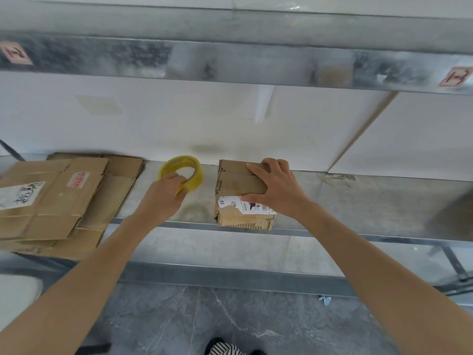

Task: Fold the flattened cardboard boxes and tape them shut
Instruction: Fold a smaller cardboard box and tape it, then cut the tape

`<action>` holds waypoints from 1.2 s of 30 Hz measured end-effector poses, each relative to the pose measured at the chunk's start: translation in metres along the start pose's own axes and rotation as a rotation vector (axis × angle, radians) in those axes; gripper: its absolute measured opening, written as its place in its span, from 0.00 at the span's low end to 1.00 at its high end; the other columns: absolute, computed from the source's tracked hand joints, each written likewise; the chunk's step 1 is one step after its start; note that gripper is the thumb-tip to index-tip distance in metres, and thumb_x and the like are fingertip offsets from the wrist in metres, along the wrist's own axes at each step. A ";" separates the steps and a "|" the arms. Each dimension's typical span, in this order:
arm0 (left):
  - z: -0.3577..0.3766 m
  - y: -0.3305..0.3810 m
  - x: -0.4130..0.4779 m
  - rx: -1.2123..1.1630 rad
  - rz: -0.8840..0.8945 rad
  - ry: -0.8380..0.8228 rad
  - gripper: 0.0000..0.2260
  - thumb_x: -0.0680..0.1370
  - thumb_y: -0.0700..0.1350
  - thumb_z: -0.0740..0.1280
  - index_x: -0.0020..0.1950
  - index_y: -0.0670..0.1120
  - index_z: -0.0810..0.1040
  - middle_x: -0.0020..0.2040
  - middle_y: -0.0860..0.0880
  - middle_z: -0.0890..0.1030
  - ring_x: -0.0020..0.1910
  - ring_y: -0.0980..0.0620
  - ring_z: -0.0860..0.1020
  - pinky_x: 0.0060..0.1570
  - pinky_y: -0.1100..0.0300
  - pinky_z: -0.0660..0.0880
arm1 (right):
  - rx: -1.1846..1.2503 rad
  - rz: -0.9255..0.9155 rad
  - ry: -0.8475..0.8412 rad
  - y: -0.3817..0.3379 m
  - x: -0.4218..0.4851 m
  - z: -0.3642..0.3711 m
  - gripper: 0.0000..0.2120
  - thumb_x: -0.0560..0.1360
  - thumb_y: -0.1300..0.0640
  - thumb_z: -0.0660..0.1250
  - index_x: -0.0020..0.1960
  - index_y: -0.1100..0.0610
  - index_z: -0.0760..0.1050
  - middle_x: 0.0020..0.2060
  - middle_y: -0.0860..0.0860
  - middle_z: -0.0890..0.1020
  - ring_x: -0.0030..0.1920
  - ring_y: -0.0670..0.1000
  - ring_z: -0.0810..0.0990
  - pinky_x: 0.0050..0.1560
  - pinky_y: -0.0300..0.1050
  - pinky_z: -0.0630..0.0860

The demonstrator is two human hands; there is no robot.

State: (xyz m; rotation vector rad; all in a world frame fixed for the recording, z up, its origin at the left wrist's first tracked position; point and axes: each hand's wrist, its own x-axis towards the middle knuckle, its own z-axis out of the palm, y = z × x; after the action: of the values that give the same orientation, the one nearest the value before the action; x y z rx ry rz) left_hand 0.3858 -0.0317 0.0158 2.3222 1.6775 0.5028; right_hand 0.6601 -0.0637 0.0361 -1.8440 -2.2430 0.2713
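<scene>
Now left hand [163, 198] grips tape roll [198, 175] — right hand [277, 187] clasps folded box [236, 183].

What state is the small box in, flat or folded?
Folded up: the small cardboard box shows a top and front wall, flaps closed under the right hand. Taped: cannot tell.
</scene>
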 end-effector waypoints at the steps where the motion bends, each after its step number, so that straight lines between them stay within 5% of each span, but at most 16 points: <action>1: -0.006 0.006 0.001 -0.038 0.037 0.032 0.05 0.77 0.39 0.65 0.51 0.40 0.78 0.48 0.46 0.77 0.44 0.40 0.78 0.44 0.51 0.73 | -0.005 -0.004 -0.003 0.001 0.000 -0.001 0.38 0.69 0.33 0.65 0.74 0.46 0.59 0.67 0.51 0.62 0.67 0.55 0.57 0.69 0.52 0.60; 5: -0.022 0.041 0.006 -0.121 0.172 0.098 0.07 0.78 0.41 0.65 0.54 0.42 0.77 0.48 0.48 0.77 0.41 0.45 0.76 0.42 0.54 0.71 | 0.009 -0.004 -0.007 0.002 -0.002 -0.001 0.38 0.69 0.34 0.66 0.74 0.46 0.59 0.67 0.52 0.62 0.67 0.55 0.56 0.69 0.52 0.61; 10: -0.016 0.074 0.012 -0.022 0.348 -0.018 0.10 0.78 0.43 0.64 0.58 0.43 0.76 0.48 0.45 0.79 0.45 0.44 0.76 0.45 0.53 0.71 | 0.057 0.019 -0.029 0.001 -0.006 0.000 0.38 0.69 0.35 0.67 0.74 0.45 0.57 0.69 0.49 0.61 0.71 0.54 0.54 0.70 0.52 0.55; 15: -0.005 0.084 0.014 -0.050 0.342 -0.047 0.08 0.78 0.42 0.63 0.56 0.42 0.75 0.45 0.50 0.74 0.45 0.49 0.71 0.44 0.58 0.64 | 0.184 0.125 -0.030 -0.003 -0.011 -0.001 0.38 0.71 0.36 0.65 0.75 0.48 0.56 0.74 0.44 0.59 0.76 0.49 0.48 0.73 0.59 0.48; 18: -0.005 0.084 0.014 -0.057 0.345 -0.055 0.07 0.79 0.42 0.63 0.55 0.42 0.75 0.44 0.50 0.73 0.45 0.49 0.71 0.44 0.57 0.65 | 0.343 0.183 0.024 -0.011 -0.013 -0.008 0.30 0.75 0.45 0.65 0.73 0.50 0.61 0.72 0.46 0.64 0.75 0.48 0.53 0.74 0.59 0.48; 21: -0.005 0.084 0.014 -0.060 0.346 -0.064 0.08 0.78 0.41 0.64 0.56 0.42 0.76 0.46 0.48 0.75 0.45 0.50 0.71 0.45 0.56 0.66 | 0.593 0.247 0.133 -0.018 -0.006 -0.012 0.16 0.74 0.53 0.66 0.61 0.49 0.74 0.58 0.46 0.78 0.62 0.50 0.72 0.67 0.57 0.64; 24: -0.006 0.084 0.013 -0.065 0.340 -0.056 0.09 0.78 0.42 0.64 0.58 0.42 0.76 0.45 0.50 0.74 0.46 0.49 0.72 0.45 0.58 0.65 | 0.717 0.296 0.205 -0.022 0.001 -0.012 0.01 0.73 0.55 0.68 0.45 0.50 0.77 0.43 0.44 0.81 0.50 0.48 0.78 0.56 0.54 0.74; 30: -0.010 0.086 0.016 -0.127 0.284 -0.108 0.14 0.80 0.44 0.62 0.65 0.45 0.74 0.58 0.45 0.78 0.56 0.45 0.74 0.55 0.52 0.71 | 0.655 0.281 0.304 -0.021 0.001 -0.018 0.03 0.74 0.58 0.67 0.41 0.57 0.77 0.40 0.45 0.79 0.43 0.49 0.74 0.49 0.50 0.72; 33: -0.009 0.088 0.018 -0.138 0.269 -0.143 0.13 0.80 0.45 0.61 0.65 0.47 0.74 0.57 0.46 0.78 0.55 0.47 0.74 0.55 0.51 0.71 | 0.750 0.287 0.313 -0.018 -0.010 -0.018 0.04 0.75 0.61 0.65 0.42 0.57 0.75 0.36 0.43 0.77 0.33 0.45 0.71 0.37 0.43 0.69; 36: -0.006 0.090 0.020 -0.109 0.271 -0.166 0.11 0.80 0.45 0.60 0.60 0.47 0.76 0.53 0.48 0.79 0.52 0.48 0.75 0.52 0.53 0.71 | 0.772 0.301 0.328 -0.013 -0.019 -0.014 0.04 0.76 0.61 0.64 0.42 0.58 0.74 0.36 0.45 0.78 0.33 0.49 0.73 0.36 0.48 0.70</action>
State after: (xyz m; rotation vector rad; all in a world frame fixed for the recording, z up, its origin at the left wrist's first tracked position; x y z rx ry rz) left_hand 0.4675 -0.0415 0.0586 2.4477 1.2386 0.4250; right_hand 0.6551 -0.0847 0.0524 -1.6139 -1.3525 0.7077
